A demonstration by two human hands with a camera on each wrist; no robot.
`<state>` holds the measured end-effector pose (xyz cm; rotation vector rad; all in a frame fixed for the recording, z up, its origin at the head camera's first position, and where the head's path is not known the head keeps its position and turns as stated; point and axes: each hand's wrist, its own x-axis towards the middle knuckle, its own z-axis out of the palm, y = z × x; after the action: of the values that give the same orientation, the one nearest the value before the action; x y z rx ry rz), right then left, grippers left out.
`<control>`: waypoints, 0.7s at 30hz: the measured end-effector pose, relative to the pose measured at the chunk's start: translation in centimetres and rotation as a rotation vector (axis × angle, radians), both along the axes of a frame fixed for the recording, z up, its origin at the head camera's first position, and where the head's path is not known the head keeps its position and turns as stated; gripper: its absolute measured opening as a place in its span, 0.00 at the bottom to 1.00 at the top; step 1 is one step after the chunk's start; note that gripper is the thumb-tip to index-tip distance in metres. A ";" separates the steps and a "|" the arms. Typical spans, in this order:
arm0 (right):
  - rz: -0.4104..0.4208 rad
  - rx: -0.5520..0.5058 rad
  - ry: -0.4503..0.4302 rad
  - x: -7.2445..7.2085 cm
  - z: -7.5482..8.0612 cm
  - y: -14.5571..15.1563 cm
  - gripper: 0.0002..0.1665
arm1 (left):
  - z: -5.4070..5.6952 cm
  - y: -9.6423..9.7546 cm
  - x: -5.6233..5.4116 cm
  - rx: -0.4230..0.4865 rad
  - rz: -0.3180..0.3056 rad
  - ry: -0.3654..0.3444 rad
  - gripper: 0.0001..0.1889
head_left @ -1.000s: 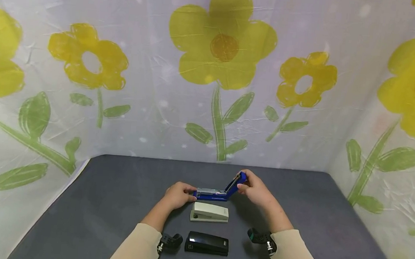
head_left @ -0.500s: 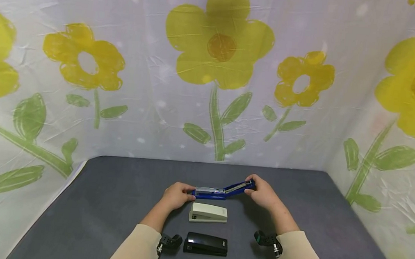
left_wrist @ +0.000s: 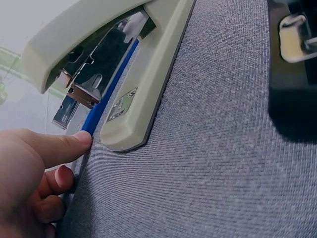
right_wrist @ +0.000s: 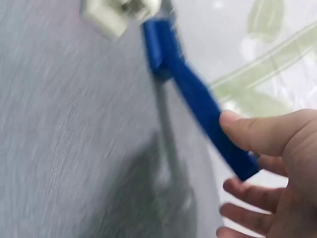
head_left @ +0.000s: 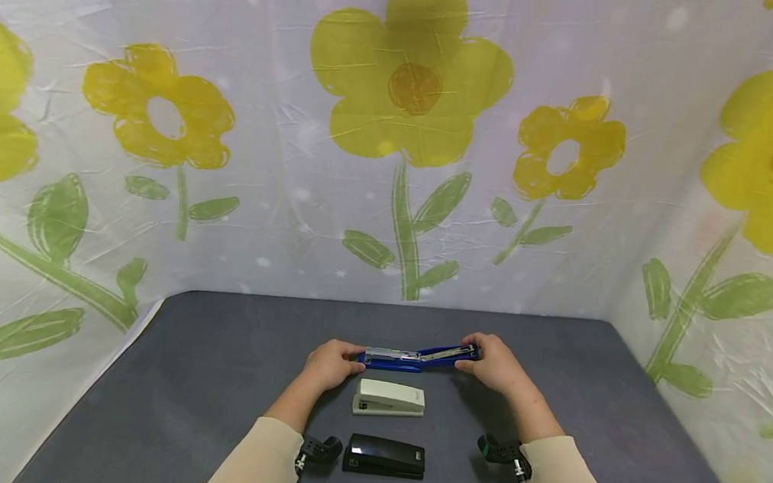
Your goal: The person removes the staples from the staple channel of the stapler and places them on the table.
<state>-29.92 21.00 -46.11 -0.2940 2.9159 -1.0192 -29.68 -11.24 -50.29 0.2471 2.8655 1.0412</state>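
A blue stapler (head_left: 392,365) lies swung wide on the dark grey table, its metal staple channel showing and its top arm folded far over to the right. At its left end my left hand (head_left: 330,365) pinches the base between thumb and fingers. My right hand (head_left: 494,364) grips the tip of the swung-back top arm (right_wrist: 205,106) with the thumb on one side and the fingers on the other. Just nearer stands a cream stapler (head_left: 389,399), apart from both hands; in the left wrist view it hides much of the blue one.
A black stapler (head_left: 384,456) sits nearest me, between my forearms. Wrist cameras stick out from the left sleeve (head_left: 257,456) and the right sleeve (head_left: 569,480). Behind the grey table (head_left: 235,320) hangs a curtain (head_left: 279,209) printed with yellow flowers.
My right hand has moved right and down, swinging the blue stapler's top arm from steeply raised to nearly flat. My left hand stays on the base.
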 end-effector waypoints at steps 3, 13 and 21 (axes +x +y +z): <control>-0.005 -0.020 0.010 0.3 0.8 -0.4 0.30 | 0.0 0.0 -0.1 0.002 0.003 0.001 0.20; -0.082 -0.163 0.126 0.9 3.0 -4.0 0.24 | -0.1 0.0 -0.2 -0.013 -0.008 0.004 0.21; 0.061 -0.277 -0.034 0.9 1.5 -6.9 0.17 | -0.3 -0.1 -0.3 -0.025 -0.001 0.003 0.21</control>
<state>-29.03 14.08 -44.58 -0.3673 2.7147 -1.4036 -29.96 -11.34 -50.63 0.2487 2.8789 1.0052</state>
